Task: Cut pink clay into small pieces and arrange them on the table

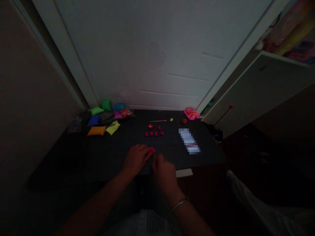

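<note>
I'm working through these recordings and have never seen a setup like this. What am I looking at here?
There's no machine: these are one person's bare hands. The single picture comes from a camera worn on their head, looking forward and down.

The right hand holds a thin tool across a small red piece, which the left hand touches with its fingertips; how firm that grip is, I can't tell.

On the dark table, more small red pieces lie beyond the hands, with a thin pink stick behind them. Coloured packets sit to the left, a pink flower at the far right.
</note>
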A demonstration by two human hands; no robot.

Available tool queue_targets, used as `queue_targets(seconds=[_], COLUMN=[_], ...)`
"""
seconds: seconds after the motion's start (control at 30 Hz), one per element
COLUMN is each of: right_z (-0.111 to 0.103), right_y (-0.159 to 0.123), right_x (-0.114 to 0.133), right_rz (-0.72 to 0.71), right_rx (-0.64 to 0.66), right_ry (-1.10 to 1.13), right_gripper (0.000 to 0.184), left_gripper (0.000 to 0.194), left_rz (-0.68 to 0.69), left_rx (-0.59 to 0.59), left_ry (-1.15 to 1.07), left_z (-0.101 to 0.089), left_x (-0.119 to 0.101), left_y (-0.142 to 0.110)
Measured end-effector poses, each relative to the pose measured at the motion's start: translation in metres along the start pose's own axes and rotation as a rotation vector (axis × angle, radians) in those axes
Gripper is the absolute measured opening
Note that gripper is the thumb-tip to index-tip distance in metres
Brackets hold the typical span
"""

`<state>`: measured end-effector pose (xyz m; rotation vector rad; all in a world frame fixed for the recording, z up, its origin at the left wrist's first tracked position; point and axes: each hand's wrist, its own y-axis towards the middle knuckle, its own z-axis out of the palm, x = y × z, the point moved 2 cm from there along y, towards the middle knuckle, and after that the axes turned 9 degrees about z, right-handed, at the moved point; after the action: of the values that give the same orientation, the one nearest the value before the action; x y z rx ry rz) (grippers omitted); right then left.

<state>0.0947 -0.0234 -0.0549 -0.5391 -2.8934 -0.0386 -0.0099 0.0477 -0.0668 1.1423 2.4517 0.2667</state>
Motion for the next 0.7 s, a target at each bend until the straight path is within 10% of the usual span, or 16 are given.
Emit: queue_targets(seconds=[0.7], right_z=[0.0007], right_y=[0.008], right_x=[-0.0016], right_rz=[0.012], right_rx=[0.099], right_ry=[-0.007], right_gripper=[0.013], left_gripper=[0.024], left_rz=[-0.037], left_rx=[0.039], left_ry=[0.04], left_z=[-0.0023], left_x=[-0.0022], left_y=[0.0035])
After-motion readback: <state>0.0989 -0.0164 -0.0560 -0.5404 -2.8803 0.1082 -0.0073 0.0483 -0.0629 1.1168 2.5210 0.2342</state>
